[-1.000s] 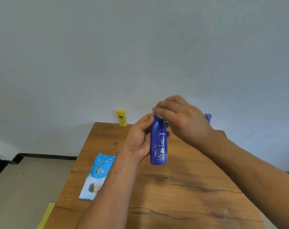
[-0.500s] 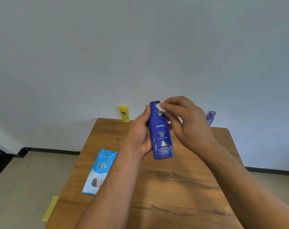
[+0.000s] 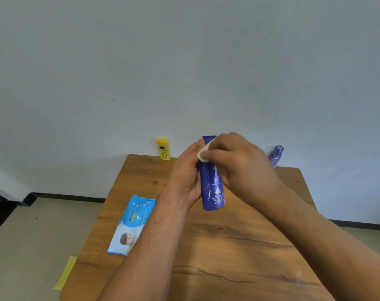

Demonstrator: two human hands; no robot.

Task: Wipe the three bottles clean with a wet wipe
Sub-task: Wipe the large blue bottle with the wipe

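Note:
My left hand grips a dark blue lotion bottle from the left and holds it upright above the wooden table. My right hand pinches a small white wet wipe and presses it against the bottle's upper left side, just below the cap. A yellow bottle stands at the table's far edge, left of the hands. A purple bottle stands at the far right edge, partly behind my right hand.
A blue pack of wet wipes lies flat near the table's left edge. A yellow strip lies on the floor left of the table. A white wall rises right behind the table's far edge.
My right hand has moved the wipe from the front of the bottle's neck across to its upper left side. The bottle now stands straighter. The head has shifted a little.

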